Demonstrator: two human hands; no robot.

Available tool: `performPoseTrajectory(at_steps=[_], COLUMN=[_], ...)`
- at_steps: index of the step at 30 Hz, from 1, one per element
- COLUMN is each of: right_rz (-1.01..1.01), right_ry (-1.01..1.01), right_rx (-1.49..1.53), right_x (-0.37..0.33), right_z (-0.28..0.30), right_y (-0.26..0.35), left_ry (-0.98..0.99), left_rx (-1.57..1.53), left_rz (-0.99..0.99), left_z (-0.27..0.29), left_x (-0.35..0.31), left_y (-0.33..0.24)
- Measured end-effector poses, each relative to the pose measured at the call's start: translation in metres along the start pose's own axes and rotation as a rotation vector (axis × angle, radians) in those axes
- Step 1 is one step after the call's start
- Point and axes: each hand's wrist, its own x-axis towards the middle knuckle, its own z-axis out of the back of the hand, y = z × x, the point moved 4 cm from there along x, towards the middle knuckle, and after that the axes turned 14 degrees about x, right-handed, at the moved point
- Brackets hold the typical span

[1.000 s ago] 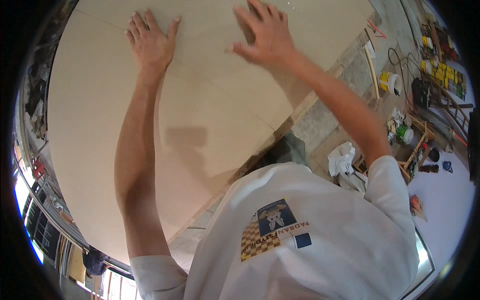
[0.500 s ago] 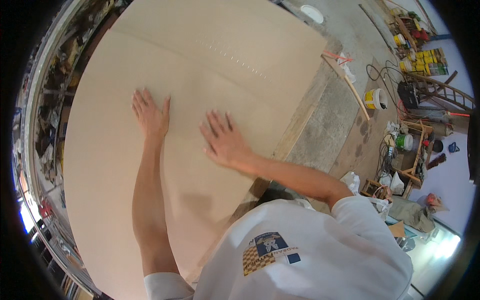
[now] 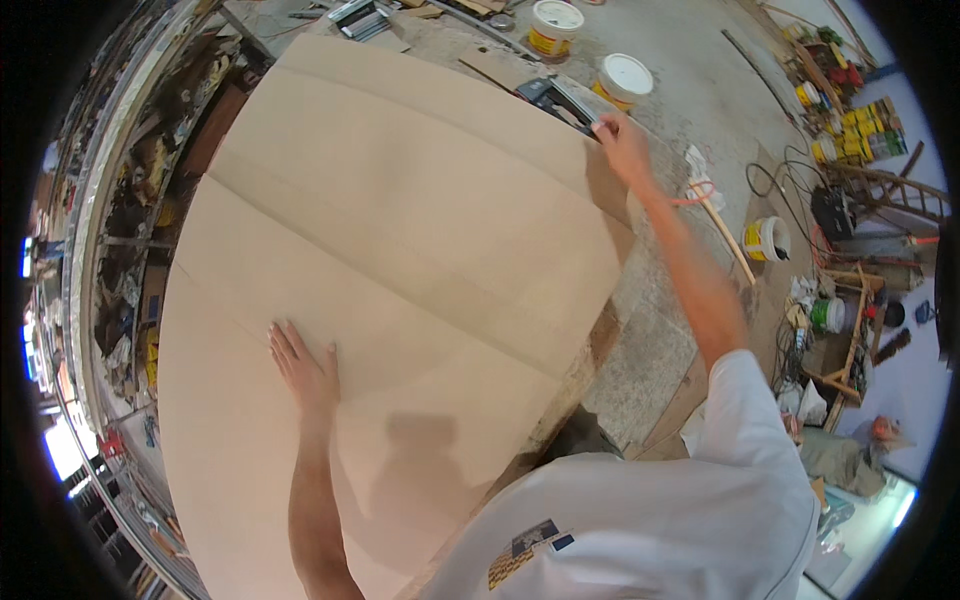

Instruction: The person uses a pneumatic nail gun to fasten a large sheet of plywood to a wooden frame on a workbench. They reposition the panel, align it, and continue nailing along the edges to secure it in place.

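Fingers of the right hand (image 3: 627, 150), which I see toward one o'clock, are bent together at the near end of a dark tool (image 3: 552, 100); whether they have closed on it I cannot tell from my feed. The left hand (image 3: 307, 372), toward eight o'clock, is spread wide and holds nothing, palm down with the thumb apart from the fingers.

Under it I have the beige board (image 3: 430, 230), filling the middle of my view and running from eleven o'clock down to seven. One dark line (image 3: 330, 240) crosses it from ten o'clock toward four, and a shadow (image 3: 420, 450) falls on it near seven. The tool lies along the board's far edge; I cannot make out whether it rests on the board or just past it.

Between twelve and one o'clock I see two lidded buckets (image 3: 625, 78). Between two and three stand a bucket (image 3: 758, 240) and, just beside it, a wooden stick (image 3: 724, 232). A cluttered shelf (image 3: 125, 265) runs along nine o'clock.
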Motion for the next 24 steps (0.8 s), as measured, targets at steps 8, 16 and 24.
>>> performPoseTrajectory(at_steps=[8, 16, 24], right_rz=[-0.268, -0.084, -0.227], right_ry=[0.696, 0.506, 0.227], right_rx=[-0.105, -0.467, -0.199], right_x=[0.107, 0.141, 0.188], right_z=[-0.139, -0.154, -0.022], right_y=[-0.056, -0.101, 0.072], left_ry=[0.124, 0.133, 0.056], left_rx=[0.049, 0.084, -0.014], left_rz=[0.080, 0.104, 0.047], left_z=[-0.005, 0.017, 0.009], left_x=[-0.024, -0.023, -0.012], left_y=[0.031, 0.027, 0.029])
